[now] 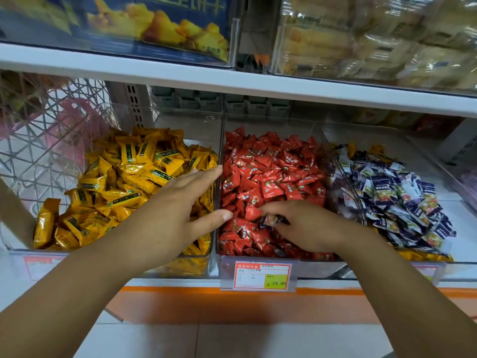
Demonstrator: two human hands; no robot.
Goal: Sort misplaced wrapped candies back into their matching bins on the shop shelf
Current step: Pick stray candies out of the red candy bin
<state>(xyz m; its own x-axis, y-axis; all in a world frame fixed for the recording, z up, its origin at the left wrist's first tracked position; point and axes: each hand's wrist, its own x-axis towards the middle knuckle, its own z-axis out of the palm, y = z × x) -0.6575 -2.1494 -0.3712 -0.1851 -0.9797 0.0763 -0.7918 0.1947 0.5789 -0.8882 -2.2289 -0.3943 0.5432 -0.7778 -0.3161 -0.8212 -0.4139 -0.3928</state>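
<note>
Our right hand is pinching a purple candy in the red bin, left hand spreading flat beside it; next, probably rightward.

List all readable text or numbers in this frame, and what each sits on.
"¥ 24.90": yellow patch on the price label at the front of the red candy bin.
"商品标价签": red header of the same label, barely legible.
Blue box on the upper shelf: large characters, blurred, unreadable.
Yellow candies, red candies, blue-white candies: wrapper print too small.
Left label: blurred.
</note>
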